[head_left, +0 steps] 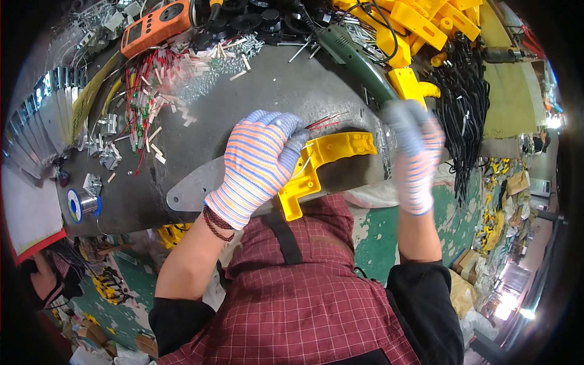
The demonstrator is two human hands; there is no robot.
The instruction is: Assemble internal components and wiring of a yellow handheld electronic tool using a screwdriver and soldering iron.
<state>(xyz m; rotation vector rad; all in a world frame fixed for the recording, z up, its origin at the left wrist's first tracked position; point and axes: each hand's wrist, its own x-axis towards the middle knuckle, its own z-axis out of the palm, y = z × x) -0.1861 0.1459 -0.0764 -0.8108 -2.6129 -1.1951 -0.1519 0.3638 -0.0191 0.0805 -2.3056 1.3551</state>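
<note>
My left hand [261, 161], in a striped knit glove, is closed around a yellow plastic handle shell [337, 145] at the table's near edge. The shell's open, ribbed inside faces up. Red wires [325, 123] stick out beyond my fingertips. A flat grey plate [194, 187] with holes at its rounded end reaches out left from under that hand; whether it joins the shell is hidden. My right hand [415, 149], gloved too, is smeared by motion. It is at the lower end of a green corded power tool [353, 58]; its grip cannot be made out.
Red-wired small parts [143, 103] and screws are heaped at the left and back. An orange meter [157, 27] lies behind them. A solder spool [84, 205] stands at the left edge. Yellow shells [429, 21] and black cords [462, 109] pile up at the right.
</note>
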